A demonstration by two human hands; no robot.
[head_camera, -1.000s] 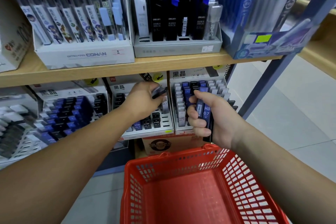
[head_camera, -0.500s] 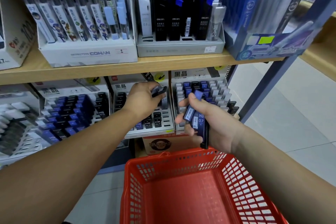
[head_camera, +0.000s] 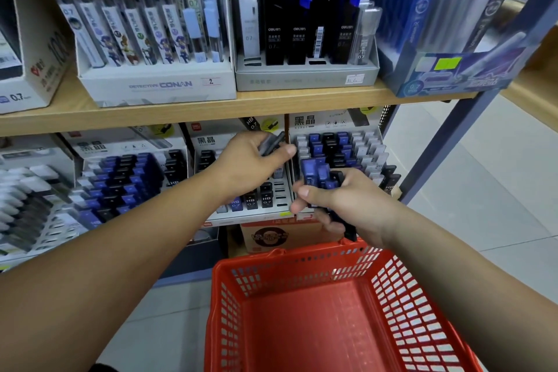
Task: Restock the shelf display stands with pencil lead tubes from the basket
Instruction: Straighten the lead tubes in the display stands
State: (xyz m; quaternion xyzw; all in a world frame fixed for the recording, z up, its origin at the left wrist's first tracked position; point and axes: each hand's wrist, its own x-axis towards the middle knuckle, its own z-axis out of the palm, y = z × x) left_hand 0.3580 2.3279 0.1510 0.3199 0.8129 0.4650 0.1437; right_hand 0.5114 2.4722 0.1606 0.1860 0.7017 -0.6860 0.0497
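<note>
Now, blue tubes (head_camera: 315, 173) inside right grip (head_camera: 347, 205), before stand (head_camera: 373, 149)

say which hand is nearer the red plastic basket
Right. The right hand, gripping blue lead tubes, is above the red plastic basket's rim; the left hand is higher, at the white display stand.

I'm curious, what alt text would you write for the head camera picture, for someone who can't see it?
A person's left hand holds a dark lead tube at a tiered display stand under a wooden shelf, while the right hand grips a bunch of blue and black tubes. A red basket is below the arms.
</note>
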